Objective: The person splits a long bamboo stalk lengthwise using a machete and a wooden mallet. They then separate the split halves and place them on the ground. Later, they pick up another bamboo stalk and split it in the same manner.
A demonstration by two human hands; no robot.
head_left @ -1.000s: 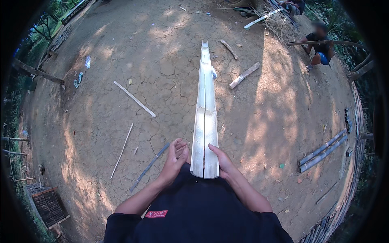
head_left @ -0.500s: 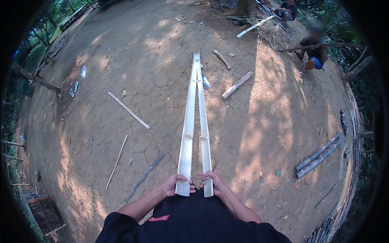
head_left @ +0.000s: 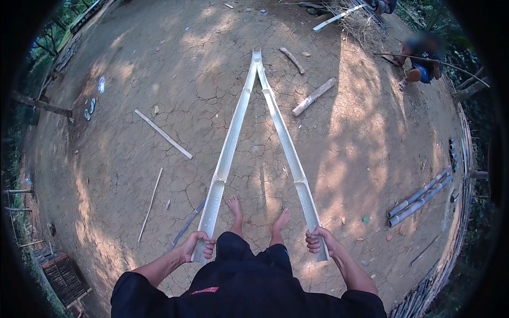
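1. The split bamboo culm (head_left: 231, 140) stretched over cracked earth (head_left: 180, 90), its halves meeting at the far end.
2. Left grip (head_left: 196, 245) and right grip (head_left: 323, 241) each clasped one half's near end, seemingly holding the V open.
3. Bamboo poles (head_left: 421, 201) lay right of the culm.

— What do you count closest in?
— One left hand (head_left: 191, 246), one right hand (head_left: 328, 241), two bare feet (head_left: 236, 208) and two split bamboo halves (head_left: 231, 139).
— And farther out?
— Two long thin pale sticks (head_left: 163, 134), one bluish-grey stick (head_left: 186, 227), one short curved stick (head_left: 292, 60) and one thick log (head_left: 314, 97).
— Any other pairs?
— Two thick grey poles (head_left: 419, 201), plus two sandals (head_left: 87, 114).
— Any little one-offs?
— One small green disc (head_left: 366, 219).
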